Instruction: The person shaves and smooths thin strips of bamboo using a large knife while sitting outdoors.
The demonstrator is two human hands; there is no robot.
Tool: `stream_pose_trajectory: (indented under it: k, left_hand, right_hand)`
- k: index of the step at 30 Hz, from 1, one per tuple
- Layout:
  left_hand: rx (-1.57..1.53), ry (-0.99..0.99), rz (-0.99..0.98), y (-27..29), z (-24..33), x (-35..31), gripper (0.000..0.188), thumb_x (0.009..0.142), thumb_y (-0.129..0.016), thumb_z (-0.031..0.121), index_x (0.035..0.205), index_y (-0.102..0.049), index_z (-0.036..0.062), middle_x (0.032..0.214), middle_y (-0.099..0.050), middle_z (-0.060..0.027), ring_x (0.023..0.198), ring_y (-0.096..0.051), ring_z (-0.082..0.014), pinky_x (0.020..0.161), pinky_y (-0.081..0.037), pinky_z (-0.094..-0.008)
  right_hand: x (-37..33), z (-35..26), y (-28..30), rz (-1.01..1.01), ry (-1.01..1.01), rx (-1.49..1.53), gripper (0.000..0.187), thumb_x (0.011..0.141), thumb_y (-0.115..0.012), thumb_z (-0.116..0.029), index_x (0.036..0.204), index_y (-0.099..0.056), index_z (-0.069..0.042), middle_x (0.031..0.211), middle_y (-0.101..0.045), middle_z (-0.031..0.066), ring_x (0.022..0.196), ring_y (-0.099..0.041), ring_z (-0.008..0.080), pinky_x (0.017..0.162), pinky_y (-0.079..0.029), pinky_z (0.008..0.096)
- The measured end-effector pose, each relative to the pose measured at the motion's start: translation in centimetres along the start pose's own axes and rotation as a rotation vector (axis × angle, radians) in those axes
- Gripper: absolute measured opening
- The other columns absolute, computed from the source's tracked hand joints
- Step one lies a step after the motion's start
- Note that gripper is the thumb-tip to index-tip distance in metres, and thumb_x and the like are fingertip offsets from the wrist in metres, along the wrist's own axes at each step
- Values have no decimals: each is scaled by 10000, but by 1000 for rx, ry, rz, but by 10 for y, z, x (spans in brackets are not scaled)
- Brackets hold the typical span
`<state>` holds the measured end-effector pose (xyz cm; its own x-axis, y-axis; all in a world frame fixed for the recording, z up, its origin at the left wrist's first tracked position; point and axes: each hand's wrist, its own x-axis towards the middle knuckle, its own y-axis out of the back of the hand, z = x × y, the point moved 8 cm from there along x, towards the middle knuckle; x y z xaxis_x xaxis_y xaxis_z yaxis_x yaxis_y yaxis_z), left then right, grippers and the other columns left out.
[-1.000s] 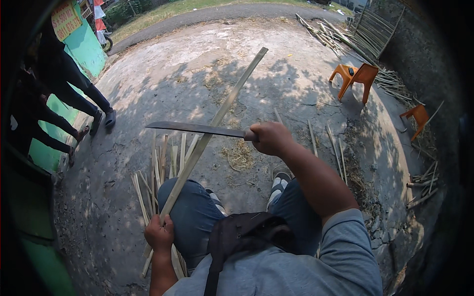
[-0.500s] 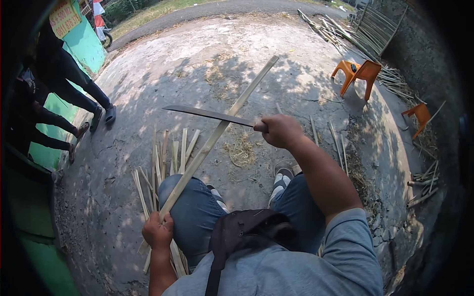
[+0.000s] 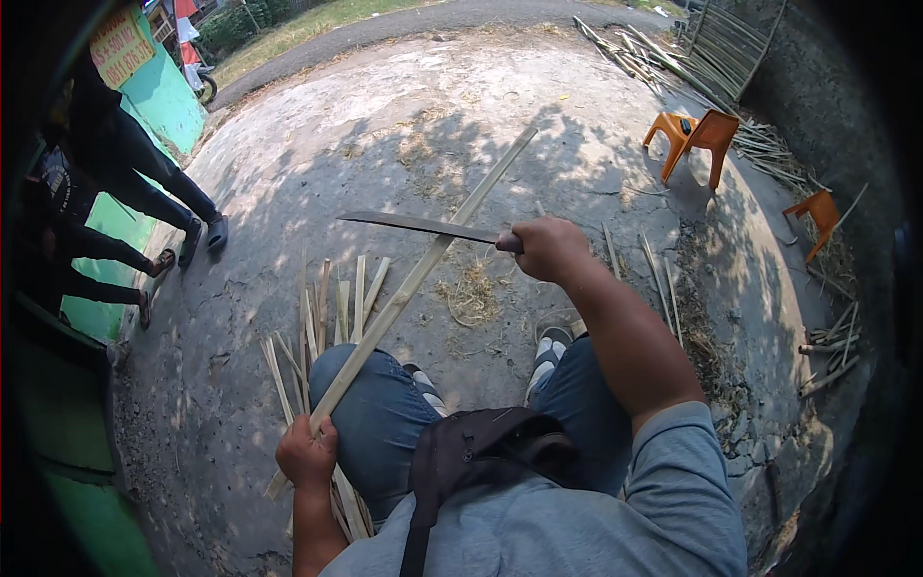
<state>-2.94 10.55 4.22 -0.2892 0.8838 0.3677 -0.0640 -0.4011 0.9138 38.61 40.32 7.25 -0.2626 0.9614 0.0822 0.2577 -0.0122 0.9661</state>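
Note:
My left hand (image 3: pixel 308 452) is closed round the lower end of a long, pale bamboo strip (image 3: pixel 389 313), which slants up and away past my left knee. In my right hand (image 3: pixel 546 248) is the wooden handle of a machete (image 3: pixel 409 223). Its long dark blade points left and lies across the strip, above the strip's middle. Whether the edge bites into the strip cannot be made out. Several split bamboo strips (image 3: pixel 361 288) lie on the ground beside and under my left leg.
Dry shavings (image 3: pixel 471 296) lie on the concrete between my feet. More thin strips (image 3: pixel 661 279) are at the right. An orange plastic chair (image 3: pixel 694 144) and a bamboo pile (image 3: pixel 639 58) stand farther off. Two people in dark clothes (image 3: pixel 144 173) are by the green wall at the left.
The machete has shifted slightly right and stays across the strip. The strip's far end has dipped a little nearer. My left hand keeps its grip.

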Motion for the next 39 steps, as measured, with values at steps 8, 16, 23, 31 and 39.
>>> stream_pose_trajectory:
  k: [8, 16, 23, 31, 39]
  left_hand:
    - [-46, 16, 62, -17, -15, -7, 412, 919, -681, 474, 841, -643, 71, 751, -650, -192, 710, -656, -453, 644, -511, -551]
    - [60, -4, 0, -3, -8, -2, 419, 918, -711, 480, 896, -648, 67, 796, -654, -187, 752, -651, -454, 668, -504, -545]
    - [-69, 35, -113, 27, 17, -6, 279, 998, -708, 307, 966, -657, 34, 798, -678, -190, 760, -670, -453, 676, -500, -535]
    - [-163, 171, -539, 16, 6, -10, 244, 1004, -686, 224, 1019, -683, -19, 768, -743, -177, 731, -750, -343, 687, -546, -460]
    - [-251, 228, -362, 5, -11, -16, 343, 958, -756, 294, 843, -680, -21, 678, -630, -205, 610, -632, -324, 614, -473, -432]
  right_hand:
    - [-4, -30, 15, -48, 146, 1, 171, 953, -682, -308, 941, -780, -168, 962, -772, 117, 941, -740, 377, 817, -586, 510]
    - [10, 57, 3, 9, -245, 96, 244, 875, -687, -244, 1083, -803, -189, 1039, -783, 140, 1051, -737, 364, 916, -590, 488]
    - [0, 56, 16, 27, -211, 135, 257, 858, -693, -240, 1085, -805, -193, 1054, -786, 136, 1017, -747, 367, 912, -594, 489]
    - [-6, 51, 22, 62, -157, 175, 220, 875, -696, -253, 1059, -804, -197, 1041, -785, 139, 1003, -747, 365, 887, -594, 484]
    - [3, 46, 23, 112, -93, 168, 208, 887, -734, -273, 1062, -796, -179, 980, -778, 153, 951, -745, 378, 832, -588, 497]
